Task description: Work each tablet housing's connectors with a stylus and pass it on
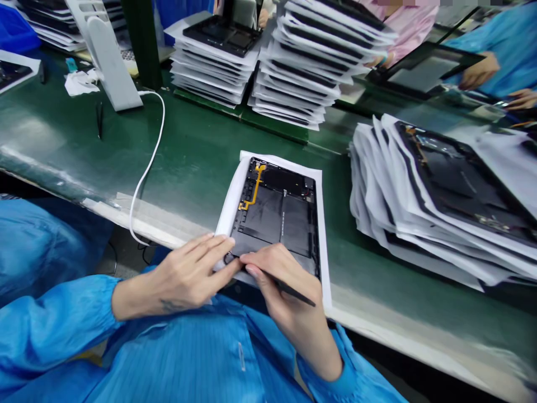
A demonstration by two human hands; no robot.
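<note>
The person's left hand (188,274) lies nearly flat, its fingers (218,242) extended and close together, holding nothing. The fingertips press on the lower left corner of an opened black tablet housing (274,221). The right hand (285,291) is curled, pinching a slim black pen-like tool (300,294) between thumb and fingers. The tool's far end sticks out past the hand, and its working tip is hidden under the fingers at the housing's near edge. The two hands almost touch.

The housing lies face down on a sheet of white paper (321,235), with a yellow flex cable (254,187) at its far left, right at the near edge of the green tabletop (188,162). Beside it on the right sits a slanted stack of housings on white sheets (423,201). Black tweezers (99,119) and a white cable (146,168) lie to the left. A co-worker's hand (478,71) is at the top right corner.
</note>
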